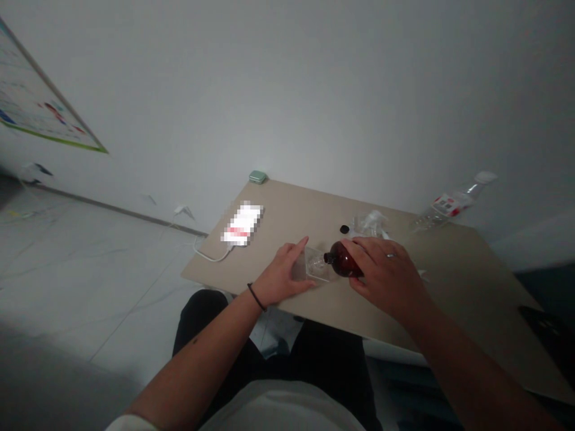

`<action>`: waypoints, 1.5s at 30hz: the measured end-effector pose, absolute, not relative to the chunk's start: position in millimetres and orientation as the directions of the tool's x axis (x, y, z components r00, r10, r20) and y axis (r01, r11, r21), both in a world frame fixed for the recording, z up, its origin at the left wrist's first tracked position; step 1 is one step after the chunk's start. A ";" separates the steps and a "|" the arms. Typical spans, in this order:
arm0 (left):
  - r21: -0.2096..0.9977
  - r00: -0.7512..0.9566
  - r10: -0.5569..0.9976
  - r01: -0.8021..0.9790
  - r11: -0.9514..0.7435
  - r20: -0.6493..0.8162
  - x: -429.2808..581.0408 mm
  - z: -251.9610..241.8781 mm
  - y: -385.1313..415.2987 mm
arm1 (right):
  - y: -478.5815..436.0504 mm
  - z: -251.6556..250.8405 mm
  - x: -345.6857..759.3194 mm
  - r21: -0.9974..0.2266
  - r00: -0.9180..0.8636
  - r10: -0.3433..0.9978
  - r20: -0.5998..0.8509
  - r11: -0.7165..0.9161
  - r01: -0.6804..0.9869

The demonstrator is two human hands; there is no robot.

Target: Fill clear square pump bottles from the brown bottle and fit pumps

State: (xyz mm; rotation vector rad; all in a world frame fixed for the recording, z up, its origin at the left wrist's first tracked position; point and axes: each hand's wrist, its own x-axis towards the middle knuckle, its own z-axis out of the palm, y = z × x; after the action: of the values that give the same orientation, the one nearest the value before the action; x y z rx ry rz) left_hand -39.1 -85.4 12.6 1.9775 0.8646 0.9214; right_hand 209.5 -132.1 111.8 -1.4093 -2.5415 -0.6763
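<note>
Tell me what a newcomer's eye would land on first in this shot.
The dark brown bottle gripped in the right hand stands out first, lying tilted over the middle of the beige table, its neck toward the clear plastic container against the left hand. Next comes the pixelated bright white rectangle on the table's left side, with a white cable trailing from it.

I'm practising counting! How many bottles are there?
2. A brown bottle is in the right hand, and a clear plastic bottle lies tilted by the far edge of the table. More could be hidden.
</note>
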 end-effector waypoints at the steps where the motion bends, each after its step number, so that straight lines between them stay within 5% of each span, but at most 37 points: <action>1: 0.846 0.509 0.806 0.246 -0.472 0.302 -39.2 12.5 -85.2 | -132.1 111.6 209.9 0.309 -0.544 0.764 0.346 0.455 0.835; 45: 0.839 0.521 0.802 0.264 -0.476 0.291 -38.7 11.9 -84.4 | -130.1 122.1 210.3 0.434 -0.621 0.702 0.349 0.466 0.771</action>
State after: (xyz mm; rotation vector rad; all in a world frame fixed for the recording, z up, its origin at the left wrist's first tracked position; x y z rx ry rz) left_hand -38.7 -84.4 11.9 1.9987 0.8678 0.8970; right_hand 210.3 -130.1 122.1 -1.3041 -2.5839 -0.8609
